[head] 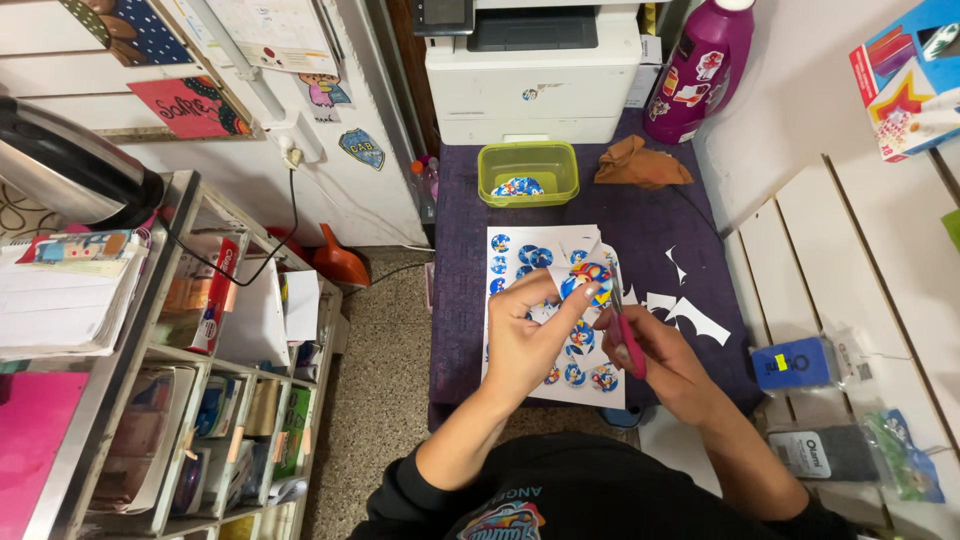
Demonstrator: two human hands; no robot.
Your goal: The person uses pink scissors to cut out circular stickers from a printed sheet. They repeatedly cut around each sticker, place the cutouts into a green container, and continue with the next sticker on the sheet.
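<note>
My left hand [528,338] pinches a round blue and red sticker cut-out [590,277] between thumb and fingers, held above a white sheet of round printed stickers [512,252]. My right hand [655,352] grips pink-handled scissors [628,340], whose blades point up beside the cut-out. The sheet lies on a small table with a dark purple cloth [460,300]. White paper offcuts [690,318] lie to the right of the sheet.
A green plastic tub [545,160] holding cut stickers and a crumpled brown cloth [640,163] sit at the table's back, with a white printer [532,70] and purple bottle [698,75] behind. A metal shelf rack [190,360] stands left. A white slatted surface [850,260] with small packets is right.
</note>
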